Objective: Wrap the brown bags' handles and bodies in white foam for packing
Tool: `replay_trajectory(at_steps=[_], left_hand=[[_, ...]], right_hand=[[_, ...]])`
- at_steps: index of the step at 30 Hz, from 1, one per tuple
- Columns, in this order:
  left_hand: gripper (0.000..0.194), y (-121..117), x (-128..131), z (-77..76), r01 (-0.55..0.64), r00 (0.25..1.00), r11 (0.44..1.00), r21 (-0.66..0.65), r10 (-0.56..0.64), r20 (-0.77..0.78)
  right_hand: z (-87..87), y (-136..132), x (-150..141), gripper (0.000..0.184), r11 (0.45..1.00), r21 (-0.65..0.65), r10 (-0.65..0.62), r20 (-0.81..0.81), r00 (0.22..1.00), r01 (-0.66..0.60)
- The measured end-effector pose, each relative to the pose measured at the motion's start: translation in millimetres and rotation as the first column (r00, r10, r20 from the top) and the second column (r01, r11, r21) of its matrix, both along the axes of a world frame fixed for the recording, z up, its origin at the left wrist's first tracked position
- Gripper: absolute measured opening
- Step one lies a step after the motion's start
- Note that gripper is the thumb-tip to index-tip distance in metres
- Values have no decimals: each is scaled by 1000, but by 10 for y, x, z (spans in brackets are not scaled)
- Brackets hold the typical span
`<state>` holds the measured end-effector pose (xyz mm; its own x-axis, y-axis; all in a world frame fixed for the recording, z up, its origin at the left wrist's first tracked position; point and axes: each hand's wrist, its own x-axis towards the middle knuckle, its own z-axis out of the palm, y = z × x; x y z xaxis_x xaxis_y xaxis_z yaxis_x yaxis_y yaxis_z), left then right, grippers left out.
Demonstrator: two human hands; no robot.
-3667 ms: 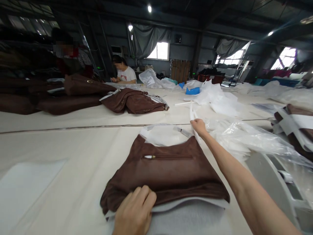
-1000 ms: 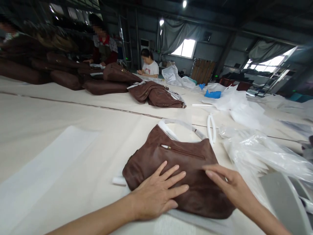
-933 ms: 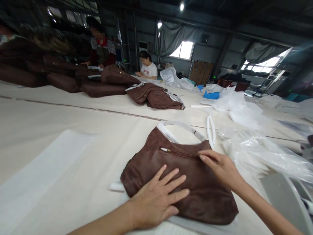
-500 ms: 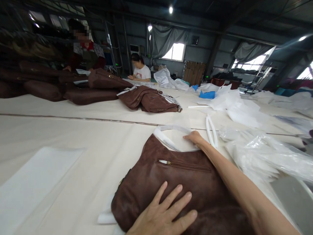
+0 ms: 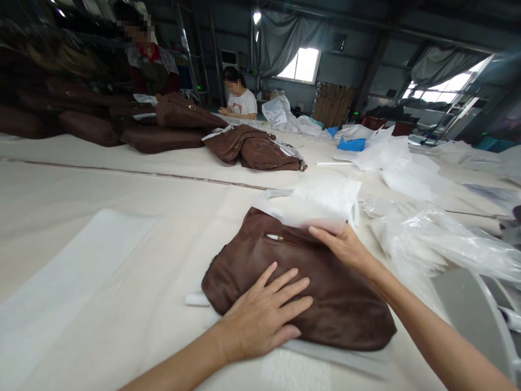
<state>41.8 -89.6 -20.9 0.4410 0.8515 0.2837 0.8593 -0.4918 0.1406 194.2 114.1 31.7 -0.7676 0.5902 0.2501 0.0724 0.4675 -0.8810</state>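
Observation:
A dark brown handbag (image 5: 337,293) lies flat before me, with a small zip pocket near its top. My left hand (image 5: 268,309) rests on it, palm down and fingers spread. At the top edge, my right hand (image 5: 340,244) has thumb and fingers closed on a thin white packing sheet (image 5: 325,198). This sheet covers most of the bag's handle; a white-wrapped part of the handle (image 5: 268,206) shows at the left. More white sheeting (image 5: 342,353) sticks out under the bag's lower edge.
Another white sheet (image 5: 81,260) lies on the cream-covered table (image 5: 171,336) at left. Brown bags (image 5: 260,146) are piled at the far side, near two people. Clear plastic bags (image 5: 439,233) lie to the right, and a grey curved object (image 5: 468,309) is at the lower right.
A white sheet now lies over the handle, held by my right hand. My left hand stays flat on the bag. The bag sits higher in view and its lower edge shows.

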Motion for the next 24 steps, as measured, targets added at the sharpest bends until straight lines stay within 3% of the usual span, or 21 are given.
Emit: replay_trajectory(at_steps=[3,7,12,14,17,20,24], left_hand=[[47,7,7,-34,7,997,1000,12,-8,75],[45,-3,-1,-129,-16,977,995,100,-5,212],[48,-47,-11,-201,-135,856,970,203,11,517],[54,-58,-15,-191,-189,851,959,213,52,522],[34,-52,-29,-159,-73,920,977,199,-11,391],[15,-27,-41,-134,28,935,987,156,-81,344],[16,-4,-41,-134,6,928,991,133,-55,369]], right_hand=[[-199,-380,300,29,970,228,61,104,993,-84],[-403,-632,559,37,837,481,161,238,958,-260],[-460,-698,635,39,748,573,135,361,923,-334],[-456,-683,614,38,731,577,140,396,908,-364],[-442,-669,593,39,717,578,138,431,892,-390],[-411,-791,697,40,725,607,91,386,918,-327],[-397,-1294,1058,30,767,642,-61,69,996,2]])
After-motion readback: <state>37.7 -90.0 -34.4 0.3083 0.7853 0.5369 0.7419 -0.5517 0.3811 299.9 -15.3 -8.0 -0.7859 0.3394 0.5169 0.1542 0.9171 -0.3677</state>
